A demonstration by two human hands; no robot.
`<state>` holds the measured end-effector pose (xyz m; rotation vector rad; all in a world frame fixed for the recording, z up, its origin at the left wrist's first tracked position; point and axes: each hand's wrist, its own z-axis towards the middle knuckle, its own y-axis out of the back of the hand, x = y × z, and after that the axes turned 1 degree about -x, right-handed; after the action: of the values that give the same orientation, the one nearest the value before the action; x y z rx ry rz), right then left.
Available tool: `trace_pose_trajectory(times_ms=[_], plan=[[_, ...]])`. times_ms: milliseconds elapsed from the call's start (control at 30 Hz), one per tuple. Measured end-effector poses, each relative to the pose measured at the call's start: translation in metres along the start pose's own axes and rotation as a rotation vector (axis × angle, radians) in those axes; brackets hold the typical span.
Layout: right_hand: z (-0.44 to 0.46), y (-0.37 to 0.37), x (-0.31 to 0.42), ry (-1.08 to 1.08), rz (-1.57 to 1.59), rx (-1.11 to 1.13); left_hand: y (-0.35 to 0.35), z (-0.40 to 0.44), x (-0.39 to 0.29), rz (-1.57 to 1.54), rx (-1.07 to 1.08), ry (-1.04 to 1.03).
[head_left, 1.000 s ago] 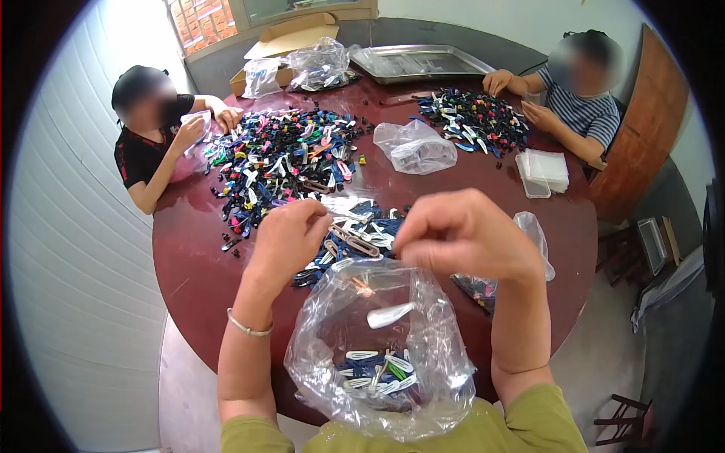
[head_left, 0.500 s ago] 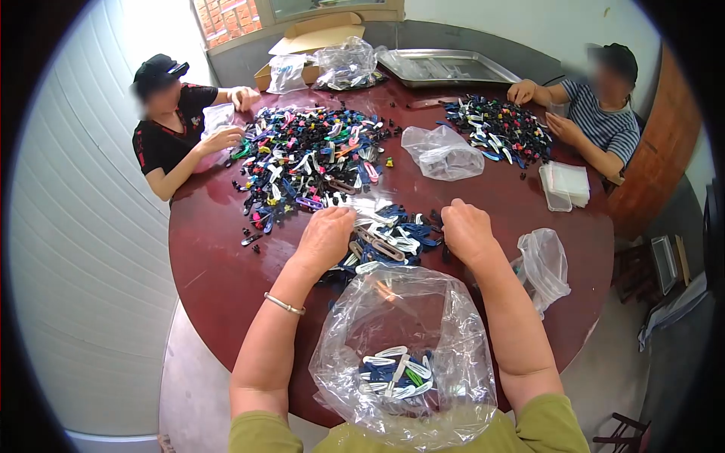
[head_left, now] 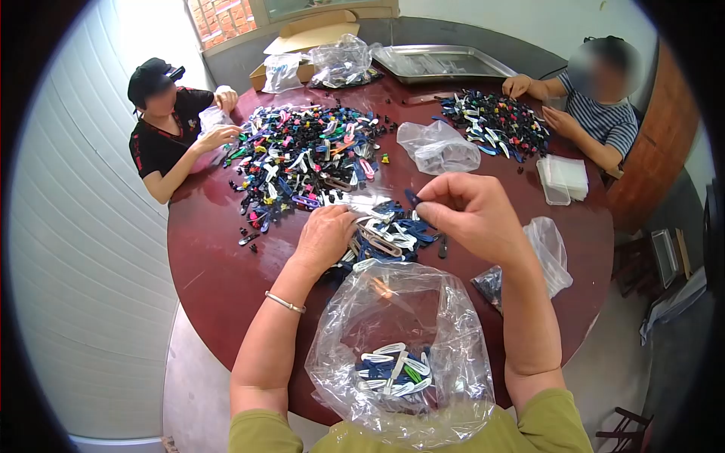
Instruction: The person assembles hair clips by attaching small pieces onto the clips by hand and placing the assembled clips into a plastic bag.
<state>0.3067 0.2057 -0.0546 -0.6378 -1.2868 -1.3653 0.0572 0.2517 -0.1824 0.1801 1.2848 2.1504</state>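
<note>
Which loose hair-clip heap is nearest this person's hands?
The mostly white and navy heap between the left hand and right hand; both multicoloured heaps lie farther across.

Worn on the head, looking forward and steeply down, near above the wearer's forearms (head_left: 260,343) and the clear bag (head_left: 462,347) at the bottom, and reaching in a wide, curving, dark-cornered sweep across the round tabletop (head_left: 208,275) to two co-workers (head_left: 600,124) and the window (head_left: 220,21) beyond.

- Right hand (head_left: 474,220): pinches a dark clip (head_left: 411,198) close to the nearest clip pile (head_left: 383,241).
- Left hand (head_left: 326,235): at the pile's left edge.
- Clear bag (head_left: 462,325): lower centre — white, blue and green clips (head_left: 397,370) inside.
</note>
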Motion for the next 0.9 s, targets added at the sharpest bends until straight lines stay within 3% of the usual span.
trace_pose_trajectory(times_ms=[100,133,200,300,367,467,633,900], plan=[[-0.026,0.005,0.035,0.125,0.156,0.224,0.000,-0.001,0.000,0.002,0.004,0.005],[-0.030,0.009,0.043,0.079,0.207,0.354,0.000,-0.001,0.000,0.011,-0.006,0.000],[-0.027,0.002,0.034,0.254,0.113,0.236,0.001,-0.002,-0.001,0.013,-0.006,0.003],[0.003,-0.002,-0.018,0.255,-0.342,-0.097,-0.001,-0.001,0.000,0.022,-0.016,-0.008],[0.010,-0.002,-0.056,0.278,-0.857,-0.141,0.001,0.000,-0.001,0.016,-0.019,-0.010],[0.018,-0.008,-0.097,0.070,-1.099,-0.024,0.005,0.003,-0.004,0.033,-0.004,-0.002],[0.018,-0.012,-0.114,-0.020,-1.240,0.023,0.004,0.002,0.002,0.032,-0.078,-0.019],[0.020,-0.009,-0.119,-0.040,-1.202,0.015,0.028,0.009,-0.010,-0.266,-0.024,0.243]])
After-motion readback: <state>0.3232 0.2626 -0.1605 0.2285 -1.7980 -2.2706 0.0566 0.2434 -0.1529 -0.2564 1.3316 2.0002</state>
